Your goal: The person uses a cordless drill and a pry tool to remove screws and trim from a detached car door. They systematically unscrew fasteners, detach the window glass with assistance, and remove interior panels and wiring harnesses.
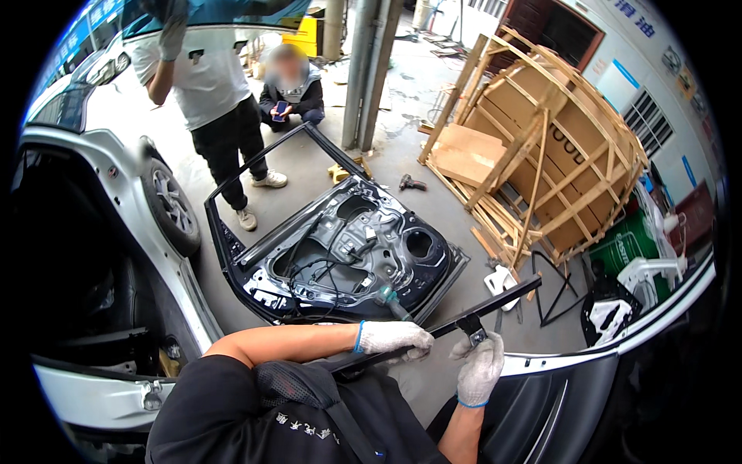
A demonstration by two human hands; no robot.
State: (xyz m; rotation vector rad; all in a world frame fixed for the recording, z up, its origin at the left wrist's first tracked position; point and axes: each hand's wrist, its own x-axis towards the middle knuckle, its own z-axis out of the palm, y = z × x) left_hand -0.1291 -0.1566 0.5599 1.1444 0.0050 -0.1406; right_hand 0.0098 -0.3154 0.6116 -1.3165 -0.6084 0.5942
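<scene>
Clasping the black rail [506,298] in the tightly curled left grip [396,339] and pinching its bracket [478,337] in the nearly closed right grip [479,370], near side of the door [382,251], seemingly already bracketed, leaving door innards uncovered.

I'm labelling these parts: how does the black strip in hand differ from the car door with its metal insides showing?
The black strip is long and narrow; the car door is broad, with a window frame.
The left hand holds the strip; neither hand holds the door.
The strip looks mostly black; the door mixes black with silver-grey.
Both have black surfaces.
</scene>
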